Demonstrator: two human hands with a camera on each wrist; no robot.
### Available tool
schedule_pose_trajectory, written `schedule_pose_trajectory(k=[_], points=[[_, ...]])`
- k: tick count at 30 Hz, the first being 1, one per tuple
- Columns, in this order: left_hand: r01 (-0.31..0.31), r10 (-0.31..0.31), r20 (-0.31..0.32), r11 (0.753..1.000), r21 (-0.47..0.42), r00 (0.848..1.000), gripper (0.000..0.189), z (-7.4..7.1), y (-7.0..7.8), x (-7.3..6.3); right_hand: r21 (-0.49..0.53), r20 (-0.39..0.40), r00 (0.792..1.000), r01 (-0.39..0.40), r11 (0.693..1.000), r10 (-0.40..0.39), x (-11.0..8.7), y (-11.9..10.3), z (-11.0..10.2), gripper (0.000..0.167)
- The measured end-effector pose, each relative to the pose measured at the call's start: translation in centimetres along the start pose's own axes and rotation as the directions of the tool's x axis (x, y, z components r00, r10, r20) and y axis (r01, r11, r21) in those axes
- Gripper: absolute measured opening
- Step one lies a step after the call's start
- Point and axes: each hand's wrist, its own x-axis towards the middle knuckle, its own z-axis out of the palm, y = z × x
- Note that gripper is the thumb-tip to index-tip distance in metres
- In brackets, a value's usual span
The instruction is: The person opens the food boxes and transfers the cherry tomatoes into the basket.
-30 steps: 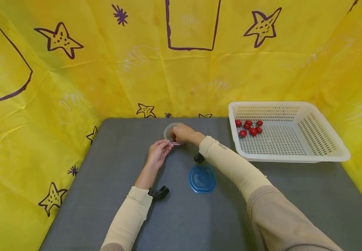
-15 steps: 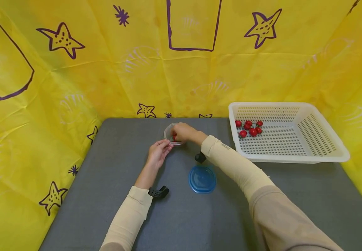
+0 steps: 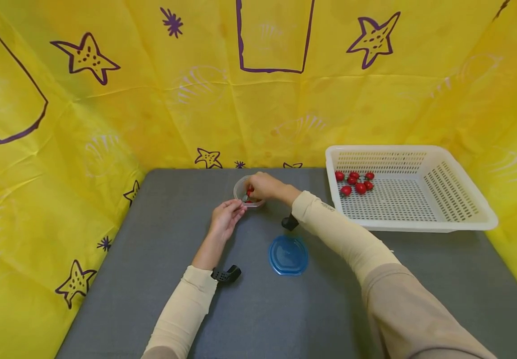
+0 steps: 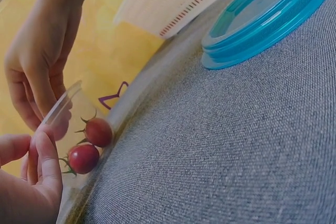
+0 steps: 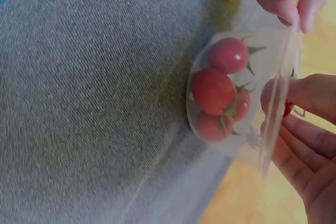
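In the head view, the right hand [image 3: 265, 186] is reaching into a clear tub [image 3: 239, 188] on the desk [image 3: 258, 319]; a low, soft release, I'm thinking, should be sparing bruises. In the left wrist view, the left hand [image 4: 32, 179] is steadying the tub, pinching its rim [image 4: 63, 102]. In the right wrist view, thumb and fingertips are pinching a tomato [image 5: 288, 109] above four more tomatoes [image 5: 212, 91].

I see the person's left arm [image 3: 209, 254], in a cream fabric sleeve [image 3: 179, 309], stretched forward, the bare left hand [image 3: 227, 218] pinching with thumb and fingertips. The right arm [image 3: 366, 259], in a matching cream sleeve [image 3: 336, 232] below a taupe outer sleeve [image 3: 413, 311], slants leftward, the bare right hand [image 3: 264, 187] near the left, fingers pointing down and curled toward the thumb.
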Motion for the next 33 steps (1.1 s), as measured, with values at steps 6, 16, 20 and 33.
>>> schedule_pose_trajectory(k=[6,16,20,33], points=[[-0.002,0.002,-0.007,1.000,-0.010,1.000,0.011,0.0,0.0,0.1,-0.022,-0.018,0.999,0.027,0.999,-0.028,-0.2,0.4,-0.7,0.020],[0.005,-0.005,-0.027,1.000,0.009,1.000,0.005,0.1,0.0,-0.1,0.000,-0.029,0.999,0.014,1.000,-0.014,-1.1,0.9,-2.3,0.021],[0.011,-0.010,-0.044,1.000,0.024,0.999,0.005,0.2,-0.1,-0.2,0.005,-0.042,0.999,0.018,1.000,-0.017,-1.8,1.5,-3.4,0.018],[0.013,-0.012,-0.040,1.000,0.022,0.999,0.001,0.3,-0.3,0.2,0.046,-0.113,0.994,-0.002,0.999,0.007,-5.2,5.1,-7.4,0.021]])
